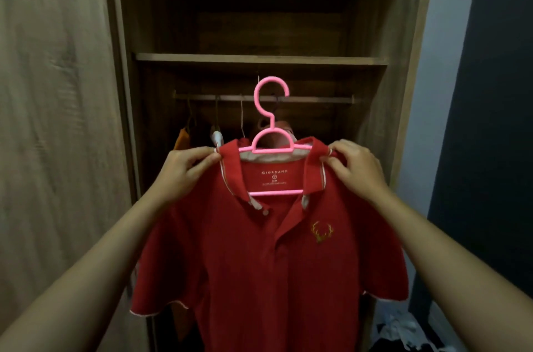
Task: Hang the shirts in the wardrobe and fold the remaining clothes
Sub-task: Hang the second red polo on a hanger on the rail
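Note:
A red polo shirt (259,265) with a gold antler emblem hangs on a pink plastic hanger (271,109), held up in front of the open wardrobe. My left hand (184,170) pinches the shirt's left shoulder by the collar. My right hand (354,167) pinches the right shoulder. The hanger's hook stands in front of the wardrobe's hanging rail (317,99); I cannot tell whether it touches the rail.
Several garments on hangers (184,138) hang on the rail's left part. A wooden shelf (259,59) runs above the rail. The wardrobe door (52,121) stands at the left. A pile of loose clothes (403,328) lies at the lower right.

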